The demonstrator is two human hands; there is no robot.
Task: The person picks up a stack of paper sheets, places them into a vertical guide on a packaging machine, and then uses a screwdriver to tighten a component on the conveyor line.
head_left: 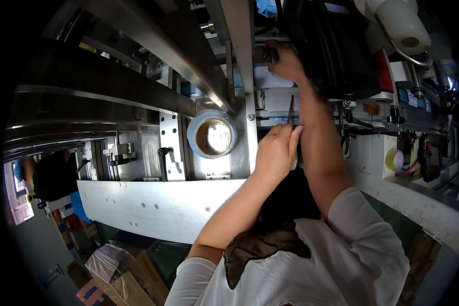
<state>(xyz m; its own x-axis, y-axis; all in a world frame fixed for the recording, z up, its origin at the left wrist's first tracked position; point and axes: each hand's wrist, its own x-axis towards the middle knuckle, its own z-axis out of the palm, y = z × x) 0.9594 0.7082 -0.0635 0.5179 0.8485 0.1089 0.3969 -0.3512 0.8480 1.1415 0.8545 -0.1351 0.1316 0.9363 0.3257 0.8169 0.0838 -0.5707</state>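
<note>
My left hand [275,152] is a fist in front of the machine, closed round a screwdriver-like tool [291,108]. Its thin dark shaft points up and away from me; most of the handle is hidden in the fist. Farther in, my right hand [286,62] reaches into the machine beside a black housing. Its fingers curl at a small dark metal part [272,54], above a pale blue-white strip [271,76]; their exact grip is partly hidden. A large roll of light-blue tape [191,133] with a brown cardboard core rests on the metal bed left of my left hand.
Steel beams [153,30] cross overhead at the left. A pale metal panel [163,206] edges the machine on my side. The black housing [336,51] and a white cylinder [405,30] stand at right, near a yellow tape roll [394,159]. Cardboard boxes [148,273] lie lower left; another person [53,176] is far left.
</note>
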